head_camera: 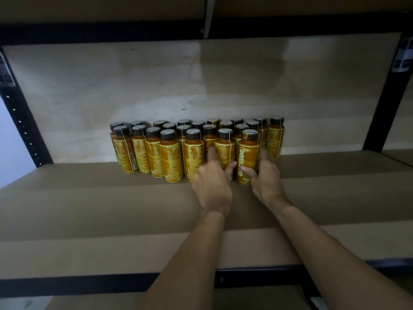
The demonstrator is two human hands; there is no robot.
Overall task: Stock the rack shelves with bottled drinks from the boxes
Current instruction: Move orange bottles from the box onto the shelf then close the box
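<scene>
Several orange drink bottles (pixel 169 153) with dark caps stand upright in tight rows at the back of the brown rack shelf (pixel 111 209). My left hand (pixel 212 186) reaches to the front row and holds a bottle (pixel 224 145) between thumb and forefinger. My right hand (pixel 267 181) holds the neighbouring front-right bottle (pixel 247 153), thumb on its left side and forefinger on its right. Both bottles stand on the shelf, touching the row behind them.
The shelf has bare board to the left, to the right and in front of the bottles. Black metal uprights (pixel 24 121) frame both sides, and a black front rail (pixel 89 285) runs along the near edge. Another shelf (pixel 100 10) sits close overhead.
</scene>
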